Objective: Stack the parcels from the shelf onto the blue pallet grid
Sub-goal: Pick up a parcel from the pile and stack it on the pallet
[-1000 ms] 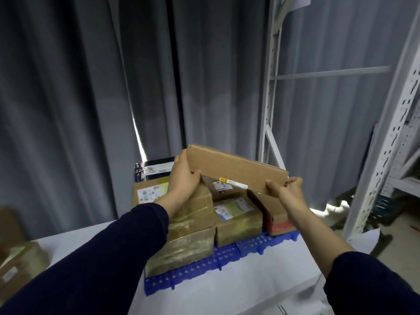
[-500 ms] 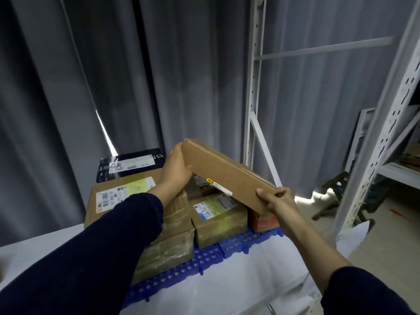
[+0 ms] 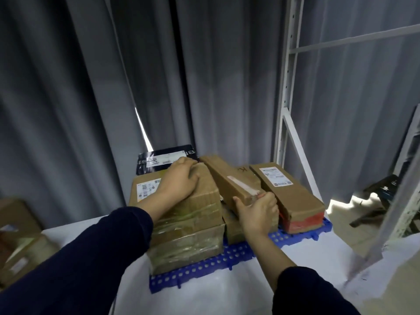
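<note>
Placement is in hand: right hand fingers grip the long parcel slanted between boxes on the blue pallet grid; left hand presses flat on the tall stack; next, seat it level.

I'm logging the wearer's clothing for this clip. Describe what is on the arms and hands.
Both arms wear long, dark navy sleeves, plain with no visible markings. The left sleeve ends above the wrist; the right sleeve is pushed further up, leaving the forearm bare. The left hand and right hand are bare: no gloves, and no rings or watch in view.
</note>
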